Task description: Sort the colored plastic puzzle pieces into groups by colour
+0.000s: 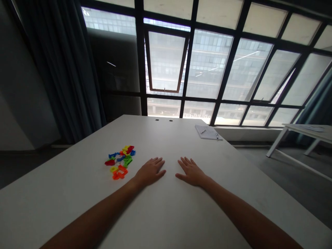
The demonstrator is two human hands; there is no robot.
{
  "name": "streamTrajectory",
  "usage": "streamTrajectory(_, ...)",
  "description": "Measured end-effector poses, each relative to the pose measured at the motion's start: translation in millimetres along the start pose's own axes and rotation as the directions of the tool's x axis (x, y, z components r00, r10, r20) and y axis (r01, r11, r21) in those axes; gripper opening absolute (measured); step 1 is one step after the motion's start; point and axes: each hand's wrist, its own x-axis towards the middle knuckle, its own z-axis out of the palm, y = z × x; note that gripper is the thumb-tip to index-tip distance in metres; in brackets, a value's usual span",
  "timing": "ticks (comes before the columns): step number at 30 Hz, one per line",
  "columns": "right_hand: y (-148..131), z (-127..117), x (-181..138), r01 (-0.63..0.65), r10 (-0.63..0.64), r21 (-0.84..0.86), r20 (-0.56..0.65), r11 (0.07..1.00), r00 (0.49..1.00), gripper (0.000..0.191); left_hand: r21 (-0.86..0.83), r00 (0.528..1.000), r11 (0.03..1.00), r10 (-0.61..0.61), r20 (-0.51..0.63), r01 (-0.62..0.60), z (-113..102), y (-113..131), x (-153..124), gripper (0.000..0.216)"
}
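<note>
My left hand lies flat on the white table, palm down, holding nothing. To its left sits a loose pile of small colourful plastic pieces, some red, blue, green, yellow and orange; their exact kind is hard to make out. An orange piece is at the near edge of that pile, apart from my hand. Across a short gap of bare tabletop, my right hand also rests palm down with its fingers spread and nothing in it.
An open notebook with pens on it lies at the table's far right. Two dark round fittings are set near the far edge. Another white table stands to the right. Windows and a dark curtain are beyond.
</note>
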Motion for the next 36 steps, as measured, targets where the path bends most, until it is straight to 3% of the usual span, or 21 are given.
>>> streamTrajectory(23,-0.6,-1.4,0.9,-0.019,0.019,0.025,0.029,0.999,0.999,0.095,-0.035,1.0,0.999,-0.026,0.013,0.027,-4.9,4.5,-3.6,0.055)
streamTrajectory(30,-0.2,0.1,0.6,-0.012,0.012,-0.003,0.017,1.0,1.0,0.095,-0.017,0.997,1.0,0.001,-0.079,-0.002,-19.7,10.2,-1.9,0.037)
streamTrajectory(33,-1.4,0.0,-0.8,-0.011,0.01,-0.026,-0.032,1.0,0.999,0.094,-0.015,0.997,1.0,0.006,-0.077,-0.007,-19.0,9.0,-1.7,0.049)
streamTrajectory(36,-2.8,-1.0,-2.1,-0.01,0.008,-0.057,-0.027,0.998,1.0,0.098,-0.021,0.999,0.999,0.027,0.042,-0.026,-11.5,5.9,-2.5,0.077)
